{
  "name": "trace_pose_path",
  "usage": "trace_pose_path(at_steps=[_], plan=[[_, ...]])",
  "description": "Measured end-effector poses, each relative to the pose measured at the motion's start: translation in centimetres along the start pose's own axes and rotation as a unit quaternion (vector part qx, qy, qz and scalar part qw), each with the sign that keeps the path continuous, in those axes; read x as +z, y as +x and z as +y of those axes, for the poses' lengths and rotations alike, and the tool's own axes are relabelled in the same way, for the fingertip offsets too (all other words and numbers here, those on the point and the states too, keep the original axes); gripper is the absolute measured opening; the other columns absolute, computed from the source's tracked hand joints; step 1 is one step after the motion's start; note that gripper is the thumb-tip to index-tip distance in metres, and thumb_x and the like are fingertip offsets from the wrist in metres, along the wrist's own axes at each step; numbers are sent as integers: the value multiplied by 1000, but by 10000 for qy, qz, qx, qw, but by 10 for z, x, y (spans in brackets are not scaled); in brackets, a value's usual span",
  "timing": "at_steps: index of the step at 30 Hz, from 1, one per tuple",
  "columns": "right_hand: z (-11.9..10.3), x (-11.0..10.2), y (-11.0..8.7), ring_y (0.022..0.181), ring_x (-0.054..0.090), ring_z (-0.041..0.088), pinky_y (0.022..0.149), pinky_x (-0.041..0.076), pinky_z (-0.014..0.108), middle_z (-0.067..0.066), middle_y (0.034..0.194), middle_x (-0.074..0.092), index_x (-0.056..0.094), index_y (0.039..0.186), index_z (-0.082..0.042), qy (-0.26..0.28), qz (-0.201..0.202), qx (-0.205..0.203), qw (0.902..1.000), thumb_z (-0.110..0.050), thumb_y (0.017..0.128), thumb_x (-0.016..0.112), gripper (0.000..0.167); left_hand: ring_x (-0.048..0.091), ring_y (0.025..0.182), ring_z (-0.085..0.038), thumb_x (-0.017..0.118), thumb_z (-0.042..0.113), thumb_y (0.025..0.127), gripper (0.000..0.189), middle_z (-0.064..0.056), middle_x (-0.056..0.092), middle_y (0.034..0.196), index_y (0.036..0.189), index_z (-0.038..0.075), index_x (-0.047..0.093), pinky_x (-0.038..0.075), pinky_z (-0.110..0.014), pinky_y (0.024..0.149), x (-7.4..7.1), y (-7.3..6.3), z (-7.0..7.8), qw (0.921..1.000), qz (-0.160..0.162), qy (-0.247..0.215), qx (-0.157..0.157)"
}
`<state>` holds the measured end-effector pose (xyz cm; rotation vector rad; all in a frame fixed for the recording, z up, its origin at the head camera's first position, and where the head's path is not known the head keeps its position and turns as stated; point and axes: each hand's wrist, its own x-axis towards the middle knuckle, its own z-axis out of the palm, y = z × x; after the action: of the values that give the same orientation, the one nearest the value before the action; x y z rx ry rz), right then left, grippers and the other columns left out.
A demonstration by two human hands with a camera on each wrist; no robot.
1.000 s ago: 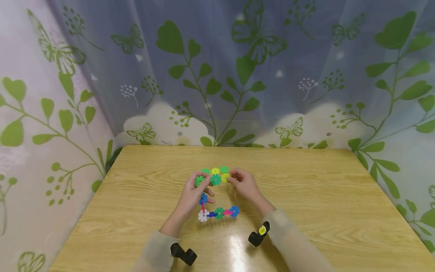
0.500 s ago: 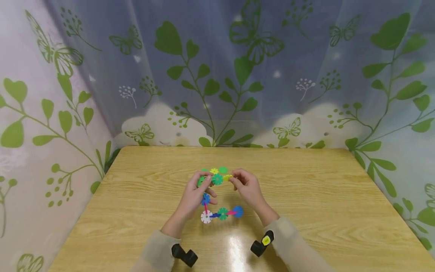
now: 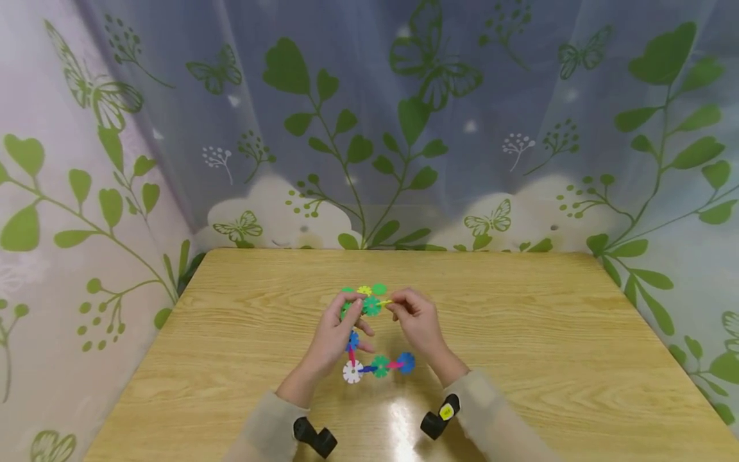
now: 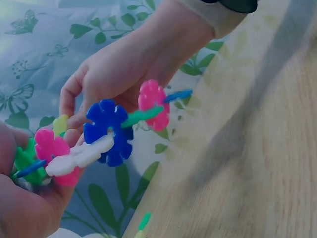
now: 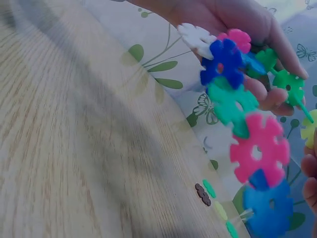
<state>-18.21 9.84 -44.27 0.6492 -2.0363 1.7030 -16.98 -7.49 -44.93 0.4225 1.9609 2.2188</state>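
Note:
My left hand grips a bent chain of interlocking flower-shaped plastic discs, its thumb over the green discs at the upper end. From there the chain runs down through blue and pink to a white disc. It then turns right through dark blue, green and pink to a blue end disc. A yellow disc, edge-on in the head view, is pinched between thumb and fingertips of my right hand. It meets the edge of the upper green disc; whether it is slotted in, I cannot tell.
Behind the hands, a loose yellow disc and a green disc lie on the wooden table. A brown disc lies near them in the right wrist view. A patterned curtain hangs past the table's far edge.
The yellow disc has turned from face-on to edge-on in my right fingers. My left hand and the chain have shifted slightly right and nearer.

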Motion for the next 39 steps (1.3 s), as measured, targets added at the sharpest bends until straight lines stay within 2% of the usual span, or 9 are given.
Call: trace_pose_path(at_steps=[6,11,13,16,21,25,28,32,39], plan=[[-1,3,0,57,55,37,51,55,35,22,75,56,60,81,10,-41,103,0,9999,16,81,60,6,60,77,-33,42,35,99,41,-22,44,108,124,2,43,56,-55,64,0,-1,1,9999,9,67,108],[-3,-1,0,62,55,37,52,51,22,19,78,57,62,88,7,-96,18,279,9996,11,85,59,6,61,83,-33,49,29,97,36,-21,54,105,124,3,51,56,-43,79,-3,0,2,9989,119,390,239],[-4,-3,0,63,55,38,53,51,21,18,79,58,62,89,7,-88,-26,317,9995,10,86,59,6,62,84,-33,53,27,96,34,-21,57,102,122,5,55,55,-38,82,-4,1,3,9982,215,499,257],[-5,-6,1,63,56,38,54,52,22,15,80,60,63,90,6,-111,-103,265,9995,12,85,59,9,64,82,-30,58,24,93,32,-17,59,102,120,7,59,57,-35,78,-7,1,4,9975,308,589,223],[-6,-10,2,62,56,34,55,54,23,17,83,62,64,90,3,-190,-213,27,9996,14,83,60,13,65,79,-27,62,24,91,32,-11,57,105,119,9,60,58,-29,65,-8,1,5,9974,134,689,146],[-5,-13,2,64,56,32,55,53,25,20,84,61,64,88,5,-263,-376,-321,9984,15,81,61,13,64,85,-35,56,21,95,34,-19,60,103,123,2,56,56,-31,67,-4,-4,23,9968,-31,793,-117],[-2,-14,1,64,55,30,53,52,25,19,84,62,64,86,6,-272,-487,-561,9969,17,80,61,13,60,90,-43,49,18,98,33,-23,59,109,124,-3,53,55,-38,79,-1,-7,37,9968,-105,716,-339],[-1,-13,0,63,55,31,52,51,23,19,85,62,64,86,6,-201,-577,-659,9960,17,79,62,13,60,93,-44,47,19,99,33,-19,54,121,122,-3,54,50,-46,92,-1,-6,41,9971,-170,622,-409],[-2,-9,-1,66,56,29,53,52,25,20,85,62,64,86,7,-187,-586,-821,9947,20,76,63,16,58,93,-48,43,20,101,37,-25,57,114,123,-7,53,50,-57,84,1,-4,43,9956,-408,708,-454]])
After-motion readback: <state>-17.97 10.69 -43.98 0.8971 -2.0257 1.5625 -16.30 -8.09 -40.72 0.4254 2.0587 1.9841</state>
